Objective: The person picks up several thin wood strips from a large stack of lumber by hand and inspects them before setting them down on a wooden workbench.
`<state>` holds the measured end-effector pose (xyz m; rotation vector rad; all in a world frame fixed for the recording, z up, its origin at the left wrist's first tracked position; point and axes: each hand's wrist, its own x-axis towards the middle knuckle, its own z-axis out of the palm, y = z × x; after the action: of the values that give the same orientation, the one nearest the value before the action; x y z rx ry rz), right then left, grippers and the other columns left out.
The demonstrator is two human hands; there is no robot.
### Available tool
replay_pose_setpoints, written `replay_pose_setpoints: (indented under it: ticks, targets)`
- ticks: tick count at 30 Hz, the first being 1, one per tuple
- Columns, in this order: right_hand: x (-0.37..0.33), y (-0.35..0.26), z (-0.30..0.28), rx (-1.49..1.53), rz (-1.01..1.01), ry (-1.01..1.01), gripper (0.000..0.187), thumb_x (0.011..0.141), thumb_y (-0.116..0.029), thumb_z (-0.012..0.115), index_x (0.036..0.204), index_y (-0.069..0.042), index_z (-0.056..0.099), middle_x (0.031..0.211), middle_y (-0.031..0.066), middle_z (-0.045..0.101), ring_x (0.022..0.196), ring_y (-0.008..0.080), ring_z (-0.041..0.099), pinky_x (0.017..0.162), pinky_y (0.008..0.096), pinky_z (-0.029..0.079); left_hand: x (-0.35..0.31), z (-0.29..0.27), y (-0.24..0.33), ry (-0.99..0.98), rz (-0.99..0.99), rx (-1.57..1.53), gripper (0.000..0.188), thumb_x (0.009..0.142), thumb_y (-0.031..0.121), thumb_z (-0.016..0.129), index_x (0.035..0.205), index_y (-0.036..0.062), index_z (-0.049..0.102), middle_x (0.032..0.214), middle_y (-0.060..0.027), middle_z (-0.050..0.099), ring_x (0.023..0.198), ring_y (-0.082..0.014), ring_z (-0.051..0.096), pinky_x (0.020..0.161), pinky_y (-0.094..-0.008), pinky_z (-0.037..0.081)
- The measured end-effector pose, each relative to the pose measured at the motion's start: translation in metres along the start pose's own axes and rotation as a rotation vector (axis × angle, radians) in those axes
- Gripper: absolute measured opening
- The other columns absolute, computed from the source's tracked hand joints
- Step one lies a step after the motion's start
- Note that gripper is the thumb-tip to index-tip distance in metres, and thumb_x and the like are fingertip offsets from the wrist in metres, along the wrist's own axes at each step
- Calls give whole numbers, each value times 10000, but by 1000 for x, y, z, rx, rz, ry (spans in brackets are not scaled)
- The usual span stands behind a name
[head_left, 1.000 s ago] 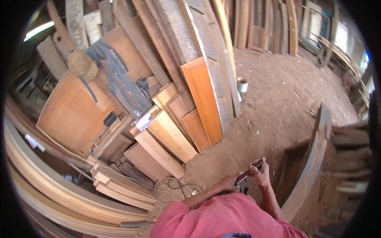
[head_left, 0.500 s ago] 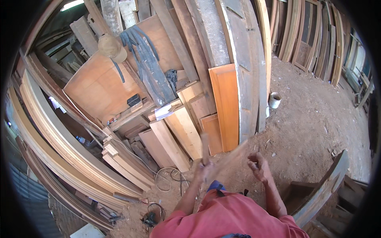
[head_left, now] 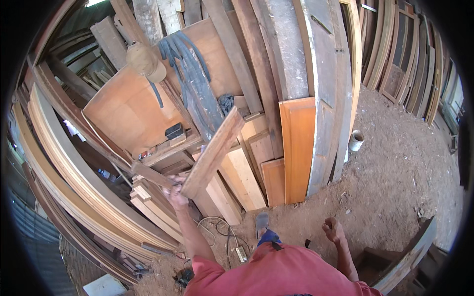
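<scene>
My left hand (head_left: 176, 193) grips two wooden pieces above the leaning lumber at the left. The larger is a flat brown board (head_left: 213, 152), tilted up and away to the right. From the same grip a shorter, darker wooden piece (head_left: 151, 174) sticks out to the left; whether the two are joined cannot be seen. My right hand (head_left: 334, 231) hangs over the dirt floor at the right, its fingers curled closed, with nothing visible in it.
Pale planks (head_left: 242, 180) and an orange wooden panel (head_left: 297, 153) lean ahead. Curved stacked boards (head_left: 74, 163) run along the left. A coiled cable (head_left: 213, 223) lies near my foot (head_left: 262, 222). A small bucket (head_left: 355, 140) stands at the right, and worn timber (head_left: 412, 256) lies lower right.
My left hand has swung left and forward with the wooden pieces, now over the leaning lumber. My right hand has dropped lower and slightly right. One foot has come into view.
</scene>
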<state>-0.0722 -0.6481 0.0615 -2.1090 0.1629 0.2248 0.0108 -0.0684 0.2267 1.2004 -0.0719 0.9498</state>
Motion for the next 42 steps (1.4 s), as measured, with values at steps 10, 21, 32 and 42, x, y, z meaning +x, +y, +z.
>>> replay_pose_setpoints:
  ticks: [10, 21, 32, 42]
  targets:
    - [148, -78, 74, -265, 69, -53, 345, 808, -229, 616, 1050, 16, 602, 835, 186, 664, 803, 286, 657, 721, 367, 510, 216, -17, -159, 144, -42, 188, 123, 731, -4, 630, 825, 33, 560, 716, -30, 574, 598, -122, 540, 542, -262, 430]
    - [201, -79, 122, -358, 331, -134, 400, 748, -261, 650, 1053, -3, 632, 910, 221, 666, 898, 344, 653, 775, 400, 509, 316, -51, -339, 283, -249, 348, 222, 773, 41, 704, 935, 8, 555, 747, -15, 590, 612, -98, 545, 548, -265, 442]
    - [205, -11, 123, -368, 408, -188, 335, 736, -254, 669, 944, 8, 654, 880, 221, 668, 875, 335, 656, 753, 401, 509, 327, -79, -416, 270, -537, 961, 782, 820, 419, 711, 1309, -80, 360, 1188, -239, 595, 1076, -319, 598, 897, -378, 468]
    - [224, -21, 131, -211, 403, -174, 215, 712, -212, 623, 663, -3, 630, 603, 127, 604, 587, 203, 613, 577, 359, 480, 300, -108, -429, 68, -444, 1102, 521, 785, 283, 724, 1133, -15, 474, 975, -169, 639, 895, -307, 638, 801, -393, 495]
